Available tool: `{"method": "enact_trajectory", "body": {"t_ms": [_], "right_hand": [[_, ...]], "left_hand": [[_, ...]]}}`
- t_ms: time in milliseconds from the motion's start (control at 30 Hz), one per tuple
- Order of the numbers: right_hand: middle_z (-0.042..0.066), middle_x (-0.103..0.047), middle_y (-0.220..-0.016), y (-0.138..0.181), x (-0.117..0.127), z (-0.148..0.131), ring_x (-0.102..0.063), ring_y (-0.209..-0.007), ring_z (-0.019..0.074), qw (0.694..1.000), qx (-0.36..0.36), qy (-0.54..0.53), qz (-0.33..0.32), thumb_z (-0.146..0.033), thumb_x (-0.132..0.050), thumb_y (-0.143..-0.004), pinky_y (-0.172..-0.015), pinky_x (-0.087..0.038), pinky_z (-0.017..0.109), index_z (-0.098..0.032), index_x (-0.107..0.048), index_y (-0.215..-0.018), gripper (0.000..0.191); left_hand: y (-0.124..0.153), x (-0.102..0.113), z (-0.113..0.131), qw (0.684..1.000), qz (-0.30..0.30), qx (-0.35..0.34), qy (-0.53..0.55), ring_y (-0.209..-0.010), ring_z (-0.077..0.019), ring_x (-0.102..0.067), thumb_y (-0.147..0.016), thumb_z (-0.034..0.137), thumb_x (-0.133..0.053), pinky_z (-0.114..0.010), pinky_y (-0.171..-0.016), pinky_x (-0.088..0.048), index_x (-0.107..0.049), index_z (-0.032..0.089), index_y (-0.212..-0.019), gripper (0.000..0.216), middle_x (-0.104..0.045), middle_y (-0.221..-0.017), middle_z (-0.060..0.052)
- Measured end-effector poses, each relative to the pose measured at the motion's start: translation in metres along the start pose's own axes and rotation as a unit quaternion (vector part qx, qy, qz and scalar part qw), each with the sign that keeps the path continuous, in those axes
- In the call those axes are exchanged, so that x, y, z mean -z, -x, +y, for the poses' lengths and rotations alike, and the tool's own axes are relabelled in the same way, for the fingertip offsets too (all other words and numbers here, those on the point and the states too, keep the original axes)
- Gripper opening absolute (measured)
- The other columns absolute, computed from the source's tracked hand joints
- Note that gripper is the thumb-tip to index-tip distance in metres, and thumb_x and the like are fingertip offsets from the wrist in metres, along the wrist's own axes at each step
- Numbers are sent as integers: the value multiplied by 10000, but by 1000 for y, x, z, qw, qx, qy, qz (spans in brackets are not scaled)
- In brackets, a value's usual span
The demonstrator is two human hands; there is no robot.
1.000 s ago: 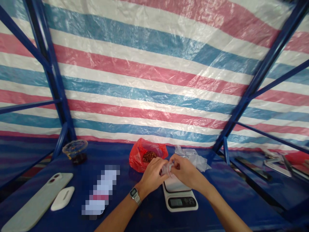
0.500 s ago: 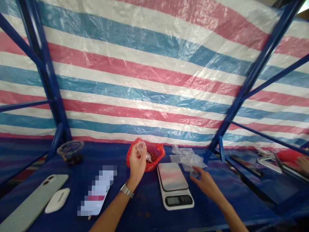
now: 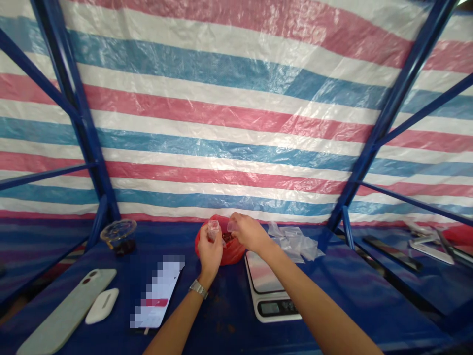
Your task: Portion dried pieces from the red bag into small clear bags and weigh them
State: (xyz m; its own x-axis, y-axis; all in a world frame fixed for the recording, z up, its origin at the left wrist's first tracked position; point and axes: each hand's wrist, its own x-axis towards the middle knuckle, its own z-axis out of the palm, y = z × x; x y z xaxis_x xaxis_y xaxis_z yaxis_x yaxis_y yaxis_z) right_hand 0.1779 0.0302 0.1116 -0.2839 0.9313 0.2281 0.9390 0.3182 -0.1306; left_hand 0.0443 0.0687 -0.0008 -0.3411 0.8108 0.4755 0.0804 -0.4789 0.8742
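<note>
Here, the left fingers [image 3: 209,242] grip a clear pouch [image 3: 213,230].

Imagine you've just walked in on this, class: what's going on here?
A person is working with bare hands at a blue-covered table. The left hand holds up a small clear plastic bag in front of an open red plastic bag of dark reddish-brown pieces. The right hand pinches a small clear piece just beside it. A digital kitchen scale sits to the right, near a pile of clear plastic bags.
</note>
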Motion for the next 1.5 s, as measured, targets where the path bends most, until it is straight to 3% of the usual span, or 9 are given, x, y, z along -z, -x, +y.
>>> {"method": "enact_trajectory", "body": {"t_ms": [200, 467, 667, 833, 1000, 1100, 1233, 1367, 1500], "right_hand": [[238, -766, -1131, -20, -19, 8, -721, -1121, 323, 988, 0, 119, -95, -25, -533, -913, -966, -536, 387, -88, -770, -1035, 274], [242, -758, -1168, -37, -44, 18, -727, -1118, 346, 986, -17, 116, -122, -53, -605, -863, -937, -558, 386, -81, -783, -1088, 289], [186, -784, -1136, -48, -66, 21, -741, -1089, 321, 991, 0, 41, -129, -57, -676, -765, -920, -553, 329, -140, -813, -1041, 319], [113, -815, -1073, -52, -84, 23, -755, -1056, 266, 990, 23, -79, -117, 4, -626, -691, -917, -540, 279, -178, -830, -994, 408], [79, -828, -1018, -49, -99, 29, -779, -956, 228, 970, 13, -225, -86, -4, -621, -673, -880, -568, 265, -168, -824, -981, 404], [77, -829, -993, -42, -104, 38, -785, -911, 223, 952, -5, -301, -61, -76, -664, -701, -857, -592, 286, -157, -811, -1004, 346], [82, -823, -995, -31, -102, 57, -775, -931, 254, 930, -31, -365, -17, -197, -705, -732, -874, -599, 362, -162, -802, -1022, 308], [83, -814, -992, -19, -89, 73, -745, -970, 277, 916, -38, -399, 13, -275, -758, -711, -934, -569, 422, -176, -810, -953, 267], [87, -802, -1005, -11, -70, 74, -739, -932, 259, 901, -26, -434, 9, -293, -747, -722, -884, -582, 406, -162, -793, -1002, 312]], "left_hand": [[-5, 8, -4, 996, 9, 13, -83, -784, -218, -681, -815, 254, -696, -317, -723, -508, -633, 221, -1099, 293, -731, -907, -41], [3, 3, -9, 988, -35, 58, -140, -704, -218, -641, -836, 211, -633, -287, -631, -403, -610, 238, -975, 144, -695, -810, -34], [2, -1, -23, 995, -10, 67, -76, -736, -190, -630, -858, 239, -562, -281, -683, -466, -562, 236, -955, 97, -665, -827, -4], [0, 0, -32, 997, 13, 67, -30, -732, -188, -631, -873, 324, -526, -284, -670, -496, -536, 234, -925, 103, -638, -814, 1], [-3, 2, -34, 999, -4, 48, -23, -755, -180, -643, -916, 375, -487, -287, -701, -534, -525, 231, -922, 149, -634, -831, -5], [-6, 4, -32, 998, -30, 27, -44, -793, -182, -661, -919, 336, -497, -289, -737, -541, -554, 227, -1029, 165, -671, -890, -16], [-10, 9, -28, 992, -68, 1, -107, -893, -211, -693, -889, 236, -532, -324, -813, -541, -565, 232, -1219, 331, -722, -1039, -55], [-7, 10, -22, 976, -105, -31, -187, -1018, -281, -671, -844, 177, -569, -397, -901, -520, -646, 231, -1154, 323, -727, -1071, -90], [-4, 10, -14, 958, -129, -71, -245, -1066, -309, -639, -820, 143, -574, -419, -939, -496, -670, 223, -1130, 335, -728, -1086, -104]]}}
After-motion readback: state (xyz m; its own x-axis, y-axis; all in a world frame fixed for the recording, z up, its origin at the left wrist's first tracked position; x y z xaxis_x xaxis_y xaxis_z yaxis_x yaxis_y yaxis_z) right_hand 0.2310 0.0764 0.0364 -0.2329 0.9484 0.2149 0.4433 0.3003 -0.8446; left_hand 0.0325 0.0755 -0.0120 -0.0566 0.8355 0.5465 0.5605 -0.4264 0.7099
